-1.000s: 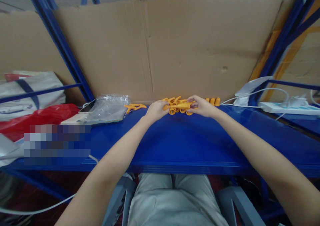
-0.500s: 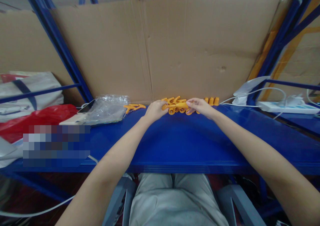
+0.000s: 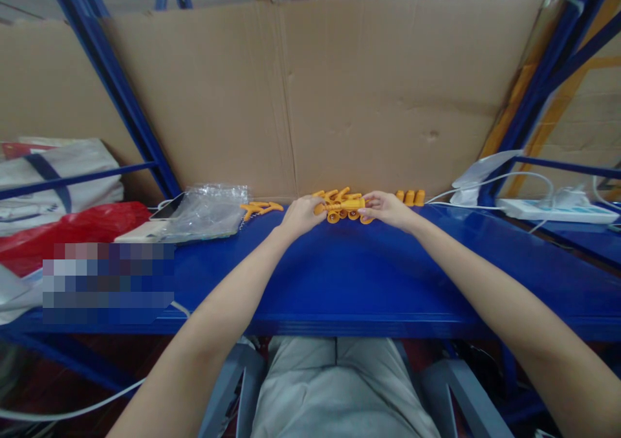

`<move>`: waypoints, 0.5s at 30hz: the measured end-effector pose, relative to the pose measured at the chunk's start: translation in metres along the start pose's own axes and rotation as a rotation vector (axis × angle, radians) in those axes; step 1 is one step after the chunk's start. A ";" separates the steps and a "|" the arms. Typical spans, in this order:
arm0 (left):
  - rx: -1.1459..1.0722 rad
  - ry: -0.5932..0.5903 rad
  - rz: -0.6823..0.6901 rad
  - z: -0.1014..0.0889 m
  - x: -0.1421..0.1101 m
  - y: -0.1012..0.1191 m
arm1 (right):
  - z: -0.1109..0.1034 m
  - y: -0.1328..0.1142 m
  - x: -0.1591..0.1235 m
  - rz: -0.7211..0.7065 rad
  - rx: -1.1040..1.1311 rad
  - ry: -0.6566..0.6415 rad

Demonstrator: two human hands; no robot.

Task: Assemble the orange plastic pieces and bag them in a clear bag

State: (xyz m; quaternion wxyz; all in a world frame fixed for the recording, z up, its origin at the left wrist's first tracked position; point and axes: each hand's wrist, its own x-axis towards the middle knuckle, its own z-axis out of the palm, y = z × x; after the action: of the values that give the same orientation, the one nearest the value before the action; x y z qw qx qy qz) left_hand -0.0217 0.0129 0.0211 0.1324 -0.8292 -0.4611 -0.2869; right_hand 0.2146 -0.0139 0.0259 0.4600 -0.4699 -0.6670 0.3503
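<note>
Near the back of the blue tabletop, my left hand (image 3: 301,213) is closed on the narrow end of a yellow plastic piece (image 3: 347,204) with a wider, cup-like right end. My right hand (image 3: 388,209) has its thumb and fingers curled at that wide end; their exact contact is too small to make out. Just below lie several round yellow cups (image 3: 334,218), with hollow openings facing me. Forked yellow pieces (image 3: 339,194) lie behind the held piece. More forked yellow pieces (image 3: 262,209) lie left of my left hand.
Several yellow cylinders (image 3: 410,197) stand right of my right hand. A clear plastic bag (image 3: 208,211) and a red bag (image 3: 92,224) lie leftward. A cardboard sheet (image 3: 349,95) closes off the back. At the right are a white power strip (image 3: 557,211) and cables.
My right hand has shifted slightly right, and more of the held piece's wide end shows. My left hand stays in nearly the same place.
</note>
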 end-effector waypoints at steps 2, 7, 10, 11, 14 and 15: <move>-0.012 0.017 0.009 0.001 0.000 0.000 | -0.001 -0.002 -0.002 -0.001 -0.032 -0.001; -0.033 0.059 0.033 0.001 0.000 -0.001 | -0.003 -0.010 -0.006 -0.010 -0.093 -0.041; -0.025 0.054 0.045 0.001 0.000 -0.001 | -0.002 -0.012 -0.008 0.013 -0.096 -0.043; -0.025 0.053 0.051 0.001 -0.001 -0.002 | -0.002 -0.013 -0.008 0.023 -0.099 -0.035; -0.028 0.068 0.069 0.001 -0.001 -0.002 | 0.001 -0.012 -0.008 0.048 -0.107 -0.015; -0.029 0.071 0.069 0.001 -0.001 -0.002 | 0.002 -0.012 -0.007 0.053 -0.106 -0.010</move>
State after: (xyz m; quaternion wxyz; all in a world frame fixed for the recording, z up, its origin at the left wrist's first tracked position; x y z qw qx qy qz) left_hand -0.0232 0.0135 0.0194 0.1464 -0.8358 -0.4229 -0.3182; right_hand 0.2101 -0.0246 0.0338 0.4217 -0.5095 -0.6741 0.3290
